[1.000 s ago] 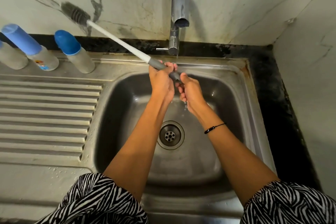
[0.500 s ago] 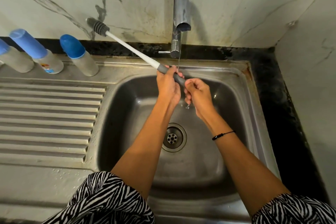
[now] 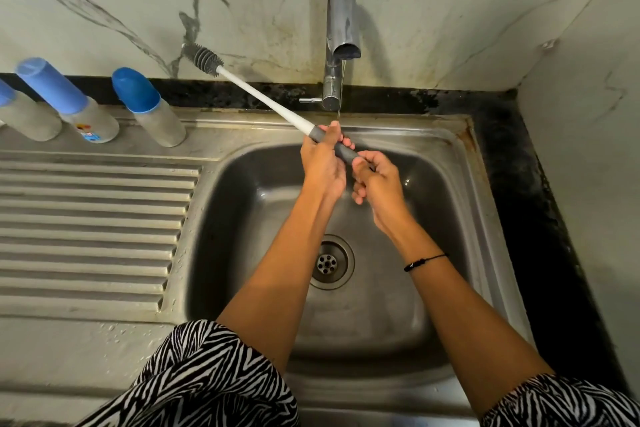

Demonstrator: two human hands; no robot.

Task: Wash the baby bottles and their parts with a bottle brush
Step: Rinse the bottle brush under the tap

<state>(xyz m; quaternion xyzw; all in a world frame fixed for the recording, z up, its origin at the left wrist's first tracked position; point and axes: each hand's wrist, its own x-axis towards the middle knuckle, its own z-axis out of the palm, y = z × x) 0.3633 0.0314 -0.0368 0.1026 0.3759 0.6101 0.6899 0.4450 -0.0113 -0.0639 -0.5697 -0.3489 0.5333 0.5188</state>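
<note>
Right now both hands meet over the sink (image 3: 460, 156), under the tap (image 3: 341, 28) and its thin thread of water. Left hand (image 3: 323, 163) is wrapped around the grey grip of the bottle brush (image 3: 266, 100), fingers curled tight; right hand (image 3: 377, 180) sits just beside it, curled around the very end of that handle. From the hands the white shaft angles up and away to the left, its dark bristle head hanging in front of the marble wall. Further left, well apart from the hands, three baby bottles (image 3: 152, 111) with blue caps stand on the counter (image 3: 86, 333) behind the ribbed drainboard. Below the hands, the drain (image 3: 330, 262).
</note>
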